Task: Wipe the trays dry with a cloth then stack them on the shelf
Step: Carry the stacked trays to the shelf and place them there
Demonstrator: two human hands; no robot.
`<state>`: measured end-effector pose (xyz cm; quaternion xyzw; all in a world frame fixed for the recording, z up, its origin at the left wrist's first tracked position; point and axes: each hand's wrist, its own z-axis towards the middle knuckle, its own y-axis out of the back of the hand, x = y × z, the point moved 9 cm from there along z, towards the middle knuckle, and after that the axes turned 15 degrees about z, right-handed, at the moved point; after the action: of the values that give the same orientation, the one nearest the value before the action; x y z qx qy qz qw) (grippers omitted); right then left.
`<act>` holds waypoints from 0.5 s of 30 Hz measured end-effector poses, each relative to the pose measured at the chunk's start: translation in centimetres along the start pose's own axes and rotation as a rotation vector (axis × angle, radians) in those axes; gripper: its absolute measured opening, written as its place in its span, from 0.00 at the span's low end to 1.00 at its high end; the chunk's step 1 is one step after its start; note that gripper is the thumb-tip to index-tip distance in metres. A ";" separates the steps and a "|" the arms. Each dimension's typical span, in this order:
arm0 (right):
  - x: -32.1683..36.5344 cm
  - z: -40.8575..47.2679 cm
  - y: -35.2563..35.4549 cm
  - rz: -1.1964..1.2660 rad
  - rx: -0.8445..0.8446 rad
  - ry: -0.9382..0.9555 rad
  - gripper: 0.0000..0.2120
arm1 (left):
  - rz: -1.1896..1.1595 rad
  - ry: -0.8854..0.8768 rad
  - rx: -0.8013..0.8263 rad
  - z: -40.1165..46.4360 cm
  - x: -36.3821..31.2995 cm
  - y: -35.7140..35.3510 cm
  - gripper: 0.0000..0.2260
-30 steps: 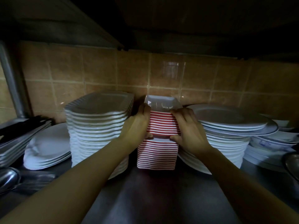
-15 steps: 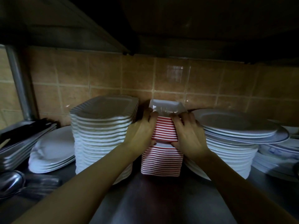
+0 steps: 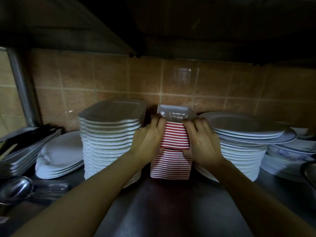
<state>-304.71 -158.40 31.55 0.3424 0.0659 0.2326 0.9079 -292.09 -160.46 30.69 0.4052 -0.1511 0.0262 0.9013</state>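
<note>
A tall stack of small red-and-white trays point(image 3: 171, 166) stands on the dark metal shelf point(image 3: 171, 211), against the tiled wall. I hold its upper batch of trays point(image 3: 174, 135) from both sides. My left hand point(image 3: 147, 141) grips the batch's left side, fingertips on the top rim. My right hand point(image 3: 201, 142) grips the right side, thumb under the batch's bottom edge. A thin gap shows between this batch and the trays beneath. The topmost tray's grey-white inside faces up. No cloth is in view.
A high pile of white rectangular plates point(image 3: 111, 139) stands close on the left, round white plates point(image 3: 242, 146) close on the right. Oval white plates point(image 3: 59, 156), metal trays point(image 3: 25, 147) and a ladle point(image 3: 15, 189) lie far left. More crockery point(image 3: 290, 151) sits far right. Another shelf hangs low overhead.
Both hands have stayed on the upper batch of trays and slid higher, fingertips now at the top rim. The view has drawn closer to the stack.
</note>
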 end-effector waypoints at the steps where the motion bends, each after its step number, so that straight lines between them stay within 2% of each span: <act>1: 0.2 -0.2 0.2 0.000 0.001 0.004 0.39 | 0.010 -0.003 -0.001 -0.3 0.0 0.3 0.31; 15: 1.9 -2.0 2.8 0.008 -0.027 0.044 0.38 | -0.003 -0.065 -0.029 -2.5 -0.1 3.1 0.29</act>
<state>-304.66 -154.46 31.94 0.3251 0.0813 0.2447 0.9098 -292.13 -156.54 31.35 0.3928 -0.1802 0.0093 0.9018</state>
